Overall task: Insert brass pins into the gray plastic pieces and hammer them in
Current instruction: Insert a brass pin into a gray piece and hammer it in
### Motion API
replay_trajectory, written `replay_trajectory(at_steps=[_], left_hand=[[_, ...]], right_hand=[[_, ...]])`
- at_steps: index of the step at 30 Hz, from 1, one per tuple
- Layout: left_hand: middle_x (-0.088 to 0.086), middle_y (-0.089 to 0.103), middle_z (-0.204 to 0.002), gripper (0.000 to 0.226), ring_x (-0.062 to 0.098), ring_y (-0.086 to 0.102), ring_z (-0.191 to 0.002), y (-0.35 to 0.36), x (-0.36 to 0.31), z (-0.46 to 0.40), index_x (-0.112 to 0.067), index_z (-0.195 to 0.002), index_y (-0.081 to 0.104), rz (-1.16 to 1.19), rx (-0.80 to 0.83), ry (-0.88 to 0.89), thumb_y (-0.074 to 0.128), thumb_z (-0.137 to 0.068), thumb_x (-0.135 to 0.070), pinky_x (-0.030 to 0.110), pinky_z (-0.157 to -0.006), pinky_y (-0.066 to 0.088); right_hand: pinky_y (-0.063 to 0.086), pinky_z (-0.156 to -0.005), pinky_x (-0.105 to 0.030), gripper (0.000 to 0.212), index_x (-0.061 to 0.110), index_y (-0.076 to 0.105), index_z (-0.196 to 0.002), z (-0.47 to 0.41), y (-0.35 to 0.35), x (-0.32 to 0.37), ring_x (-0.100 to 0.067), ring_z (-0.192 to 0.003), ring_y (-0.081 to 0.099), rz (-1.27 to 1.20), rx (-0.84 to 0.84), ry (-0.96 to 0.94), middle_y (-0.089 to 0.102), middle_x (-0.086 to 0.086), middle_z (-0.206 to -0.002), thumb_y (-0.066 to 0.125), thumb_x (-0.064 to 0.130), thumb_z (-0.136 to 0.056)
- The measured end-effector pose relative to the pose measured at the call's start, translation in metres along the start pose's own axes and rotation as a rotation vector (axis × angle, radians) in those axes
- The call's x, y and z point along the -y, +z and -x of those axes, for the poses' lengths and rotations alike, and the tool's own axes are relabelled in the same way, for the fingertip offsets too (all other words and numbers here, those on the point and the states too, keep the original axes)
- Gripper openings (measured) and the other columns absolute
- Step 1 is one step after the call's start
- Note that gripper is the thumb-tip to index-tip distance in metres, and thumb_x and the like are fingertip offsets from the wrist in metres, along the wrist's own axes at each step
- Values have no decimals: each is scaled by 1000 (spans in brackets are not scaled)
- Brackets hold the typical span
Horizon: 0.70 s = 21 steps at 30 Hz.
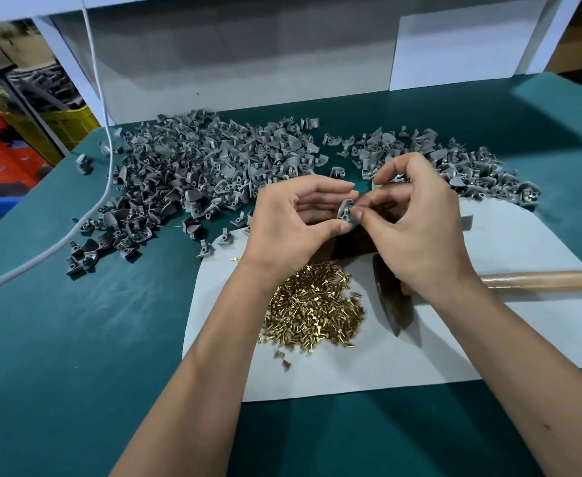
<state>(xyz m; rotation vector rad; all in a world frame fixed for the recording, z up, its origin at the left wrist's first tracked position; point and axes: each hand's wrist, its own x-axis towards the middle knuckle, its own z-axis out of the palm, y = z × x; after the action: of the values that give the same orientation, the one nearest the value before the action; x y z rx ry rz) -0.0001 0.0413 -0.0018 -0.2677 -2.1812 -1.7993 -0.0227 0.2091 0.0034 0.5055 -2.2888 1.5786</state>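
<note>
The step in hand was the inserting. The left hand [296,222] pinched one gray plastic piece [346,212] between thumb and fingers, and the right hand [416,228] pinched a brass pin [351,210] at its hole. The pin pile [313,304] lay below both wrists. Next, I judge, the piece must go down and the hammer [391,299], under the right wrist, must be taken.

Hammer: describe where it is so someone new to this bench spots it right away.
Start at the pale sheet spread on the green table. On its right side, just right of the brass pin pile and partly under the right hand, lies the hammer. It is the only tool there: dark metal head pointing toward the viewer, light wooden handle running off the right edge.
</note>
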Motion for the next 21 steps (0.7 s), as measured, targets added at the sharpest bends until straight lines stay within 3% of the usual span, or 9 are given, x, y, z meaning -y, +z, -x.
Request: replay_trajectory(at_steps=[13,18,21], left_hand=[[11,78,-95,36,25,77,-89,11,-1,0,-2,-101,77,-89,-52,31,86,-69,12,46,-84,63],[9,78,-98,39,21,77,-91,8,-3,-1,-3,-105,75,-71,-56,50,86,-69,11,34,-85,63],[12,78,-101,45,23,77,-94,4,-2,0,3,-110,73,-20,-52,33,87,-68,10,36,-85,63]], right_hand=[[60,-74,-35,31,16,58,-95,4,3,4,-5,-76,70,72,-26,-48,70,10,-77,78,-2,-79],[59,-72,-22,27,17,59,-96,4,2,1,-2,-79,70,87,-49,-109,71,9,-81,76,1,-82],[55,-72,-13,25,16,63,-98,3,0,-1,-4,-82,71,87,-9,-174,72,9,-85,77,1,-83]])
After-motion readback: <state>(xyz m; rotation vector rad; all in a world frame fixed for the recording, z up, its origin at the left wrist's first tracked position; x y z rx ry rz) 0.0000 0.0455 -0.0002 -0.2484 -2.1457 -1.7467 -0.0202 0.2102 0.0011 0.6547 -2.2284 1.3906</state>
